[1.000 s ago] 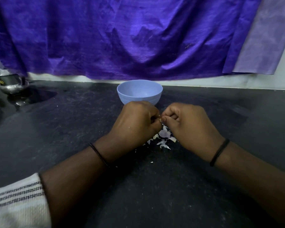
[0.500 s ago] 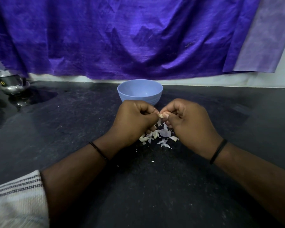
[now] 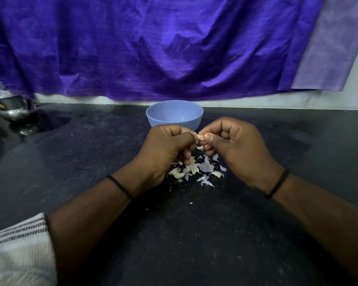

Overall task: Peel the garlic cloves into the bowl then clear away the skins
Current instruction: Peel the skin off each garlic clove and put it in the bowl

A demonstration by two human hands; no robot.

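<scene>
Counter [image 3: 91, 182]: dark speckled stone, skins [image 3: 196, 170] scattered under hands
Backdrop: purple cloth [image 3: 153, 48] on wall
Bowl [image 3: 174, 115]: blue, behind hands
Left hand [image 3: 165, 147], right hand [image 3: 236, 145]: both pinching garlic clove [image 3: 200, 137]

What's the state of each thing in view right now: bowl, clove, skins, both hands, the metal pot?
Light blue plastic bowl: upright on the dark stone counter; no contents visible from this angle.
Pale garlic clove: pinched between both hands, above the counter.
Papery white garlic skins: scattered loose on the counter under the hands, not cleared.
Left hand: curled, gripping the clove.
Right hand: curled, pinching the clove.
Steel pot: upright, far left.
</scene>
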